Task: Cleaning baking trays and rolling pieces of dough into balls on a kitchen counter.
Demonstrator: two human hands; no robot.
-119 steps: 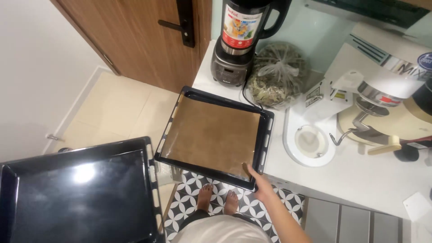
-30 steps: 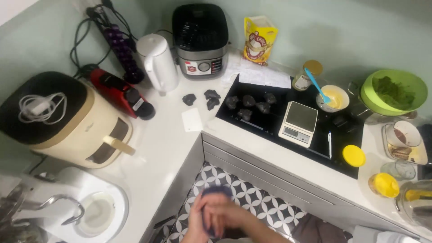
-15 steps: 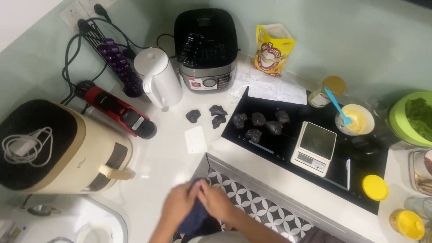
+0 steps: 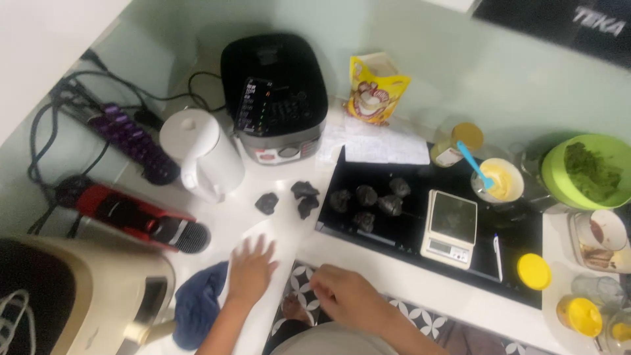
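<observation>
My left hand (image 4: 251, 268) lies flat on the white counter with fingers spread, resting on a white slip of paper (image 4: 261, 231). A dark blue cloth (image 4: 199, 304) lies just left of it on the counter edge. My right hand (image 4: 342, 296) hovers near the counter's front edge with fingers curled and nothing visible in it. Several dark dough balls sit ahead: three on the counter (image 4: 289, 197) and more on the black cooktop (image 4: 371, 200).
A small kitchen scale (image 4: 450, 227) sits on the cooktop (image 4: 486, 263). A white kettle (image 4: 200, 152), black cooker (image 4: 276, 95), yellow bag (image 4: 374, 89), green bowl (image 4: 585, 171), cream bowl with blue spatula (image 4: 496, 181) and yellow lids (image 4: 534, 271) surround it. A beige appliance (image 4: 72, 296) stands at left.
My hands were clasped together around the blue cloth; now they are apart, the cloth lies on the counter and my left hand rests flat. The view has shifted right.
</observation>
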